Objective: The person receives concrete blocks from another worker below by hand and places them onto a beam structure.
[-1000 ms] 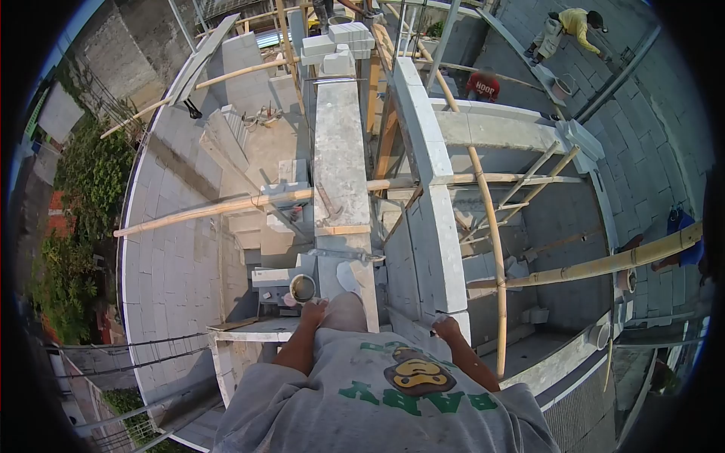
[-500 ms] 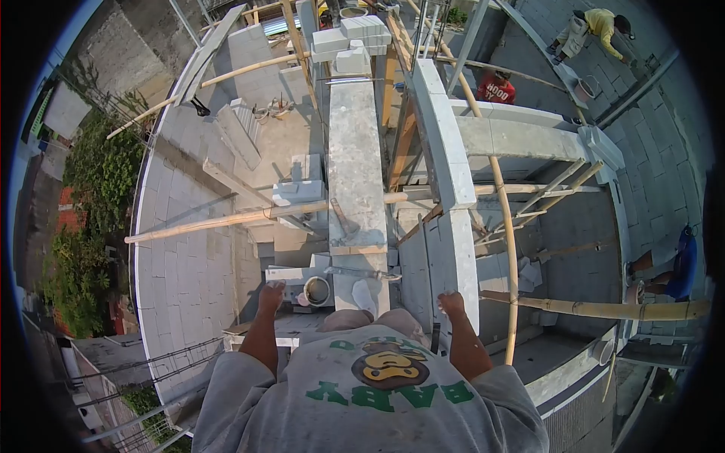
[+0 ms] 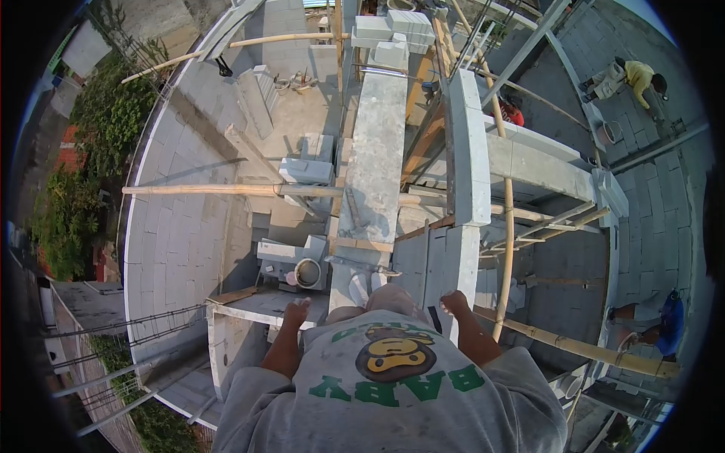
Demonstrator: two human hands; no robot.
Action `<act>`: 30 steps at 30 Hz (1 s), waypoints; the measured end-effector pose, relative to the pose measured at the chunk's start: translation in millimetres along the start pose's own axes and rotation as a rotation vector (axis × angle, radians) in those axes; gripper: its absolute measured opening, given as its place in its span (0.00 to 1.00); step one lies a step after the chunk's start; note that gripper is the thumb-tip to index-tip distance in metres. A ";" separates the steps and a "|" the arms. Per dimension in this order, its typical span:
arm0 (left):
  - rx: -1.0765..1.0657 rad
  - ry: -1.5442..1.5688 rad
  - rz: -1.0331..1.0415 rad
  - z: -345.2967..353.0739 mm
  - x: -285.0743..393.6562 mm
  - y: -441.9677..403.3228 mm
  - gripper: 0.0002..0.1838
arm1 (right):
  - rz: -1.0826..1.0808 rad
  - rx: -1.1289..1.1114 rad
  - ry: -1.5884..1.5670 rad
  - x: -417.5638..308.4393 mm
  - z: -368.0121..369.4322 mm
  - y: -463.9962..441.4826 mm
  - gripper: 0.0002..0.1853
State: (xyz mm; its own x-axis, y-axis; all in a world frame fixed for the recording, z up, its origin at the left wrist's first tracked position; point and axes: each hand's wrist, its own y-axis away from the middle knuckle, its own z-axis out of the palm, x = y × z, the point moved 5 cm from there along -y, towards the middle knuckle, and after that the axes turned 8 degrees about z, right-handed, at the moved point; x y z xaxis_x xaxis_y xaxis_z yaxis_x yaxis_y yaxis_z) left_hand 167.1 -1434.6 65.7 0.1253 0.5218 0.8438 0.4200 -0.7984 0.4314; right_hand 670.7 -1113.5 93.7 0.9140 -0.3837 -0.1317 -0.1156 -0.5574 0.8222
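Long grey beam (image 3: pixel 377 132): hammer (image 3: pixel 353 211) toward near end, pale blocks (image 3: pixel 373 29) at far end.

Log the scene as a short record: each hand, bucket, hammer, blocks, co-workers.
left hand: low at the wearer's left, nearer the body than the bucket; grip unclear
right hand: at the light block wall; contact unclear
bucket: round, ahead of the left hand, beside pale blocks
hammer: lying on the long concrete slab
block stack: at the slab's far end
co-workers: one in a yellow top, one in red, one in blue, all to the right
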 end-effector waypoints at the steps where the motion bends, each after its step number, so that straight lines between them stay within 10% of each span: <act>1: 0.024 -0.132 0.007 -3.6 -10.4 9.1 0.18 | -0.006 0.006 0.006 -10.3 -11.7 0.0 0.22; 5: 0.180 -0.362 -0.461 -32.6 -12.1 56.9 0.24 | -0.086 0.064 -0.085 -73.3 -52.5 27.8 0.19; 10: 0.207 -0.401 -0.158 -33.5 43.3 32.5 0.23 | -0.328 0.010 0.034 -109.2 -40.1 10.5 0.19; 18: 0.343 0.391 -0.181 2.6 163.5 5.3 0.18 | -0.200 -0.026 0.000 -111.2 -39.4 31.2 0.19; 30: 0.315 0.091 -0.359 51.6 -8.5 48.1 0.18 | -0.047 -0.038 0.039 -88.9 -83.8 35.1 0.16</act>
State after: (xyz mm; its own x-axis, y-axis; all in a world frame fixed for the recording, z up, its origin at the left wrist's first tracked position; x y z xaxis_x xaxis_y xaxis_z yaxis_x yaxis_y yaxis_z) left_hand 232.6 -1462.0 62.9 -0.1506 0.7084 0.6895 0.6757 -0.4354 0.5948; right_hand 618.0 -1037.2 180.7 0.9326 -0.3284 -0.1498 -0.0577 -0.5452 0.8363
